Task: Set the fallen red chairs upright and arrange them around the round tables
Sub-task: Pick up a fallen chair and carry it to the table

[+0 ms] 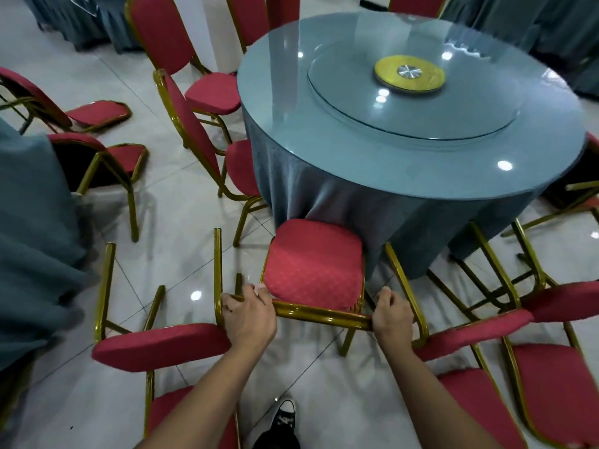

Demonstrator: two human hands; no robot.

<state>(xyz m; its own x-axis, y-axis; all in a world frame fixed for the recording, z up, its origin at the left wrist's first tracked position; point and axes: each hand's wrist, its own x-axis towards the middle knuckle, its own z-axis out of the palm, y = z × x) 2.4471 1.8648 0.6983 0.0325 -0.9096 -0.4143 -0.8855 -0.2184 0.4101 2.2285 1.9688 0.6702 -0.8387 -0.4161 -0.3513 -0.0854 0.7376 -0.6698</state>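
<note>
Red chair (313, 266) upright, seat front touching the skirt of the round desk (411, 176); left hand (249, 314) and right hand (392, 314) both grip its gold top rail, fingers curled round the tube. Beside that chair, left: fallen chair (158, 346), legs up. Right of it: more fallen chairs (479, 332) on the tiled floor (181, 273).

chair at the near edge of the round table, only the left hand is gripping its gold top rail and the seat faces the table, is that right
Not quite. The head view shows both hands on the chair's gold top rail: the left hand grips one end and the right hand grips the other. The rest holds: the seat faces the round table.
</note>
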